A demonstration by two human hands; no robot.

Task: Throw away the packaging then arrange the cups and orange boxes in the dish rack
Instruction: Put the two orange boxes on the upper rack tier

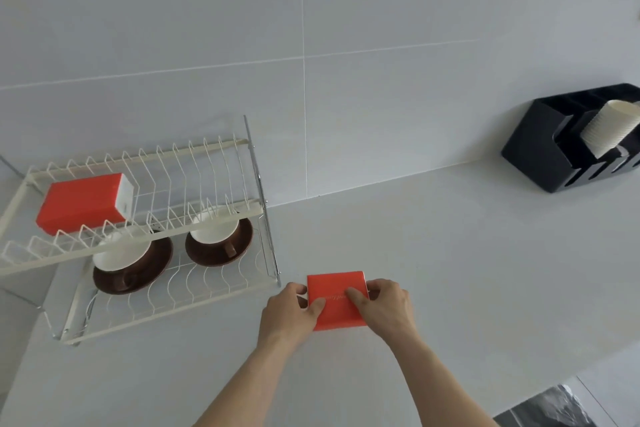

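Note:
An orange box [337, 314] lies on the white counter just right of the dish rack [258, 163]. My left hand [294, 310] grips its left edge and my right hand [388, 305] grips its right edge, thumbs on top. A second orange box [83, 203] lies on the rack's upper tier at the left. On the lower tier two white cups, one at the left [119, 255] and one at the right [214, 230], sit on brown saucers.
A black organiser [540, 152] holding a stack of ribbed white paper cups [609, 132] stands against the tiled wall at the far right. A dark crumpled bag [550, 409] shows at the bottom right beyond the counter edge.

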